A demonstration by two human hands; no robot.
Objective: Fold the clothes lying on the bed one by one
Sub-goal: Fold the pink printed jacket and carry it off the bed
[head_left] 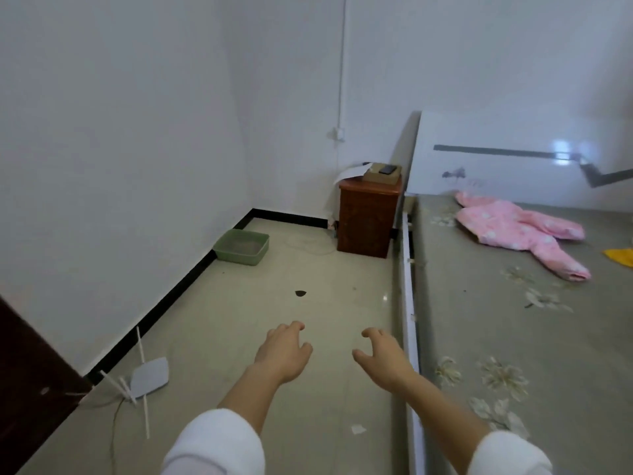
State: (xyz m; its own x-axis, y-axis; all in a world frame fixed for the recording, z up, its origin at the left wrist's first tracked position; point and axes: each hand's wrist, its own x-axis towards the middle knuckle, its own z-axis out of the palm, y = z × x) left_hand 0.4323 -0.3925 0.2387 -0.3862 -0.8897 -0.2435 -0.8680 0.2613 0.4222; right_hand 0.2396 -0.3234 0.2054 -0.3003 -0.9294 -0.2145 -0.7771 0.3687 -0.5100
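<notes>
Bed (479, 344) on rt, grey sheet w/ pale flower print. On it: pink garment (513, 231) w/ white spots, spread out near headboard (496, 132), one limb pointing toward foot end; yellow cloth (620, 257) near it at rt edge of view, mostly cut off.

Floor (325, 320) on lt, pale glossy tile. On it: green tray (226, 244) near far corner, grey fill inside; brown nightstand (366, 221) beside bed's head end; thin cord (308, 243) looped btw tray & nightstand; dark fleck (300, 293) mid-floor; paper scrap (358, 429) near bed frame; grey paddle (150, 375) w/ white sticks by lt wall.

Atop nightstand: tan box (380, 177) w/ dark phone (388, 170) on it, white sheet (349, 173) hanging over edge.
</notes>
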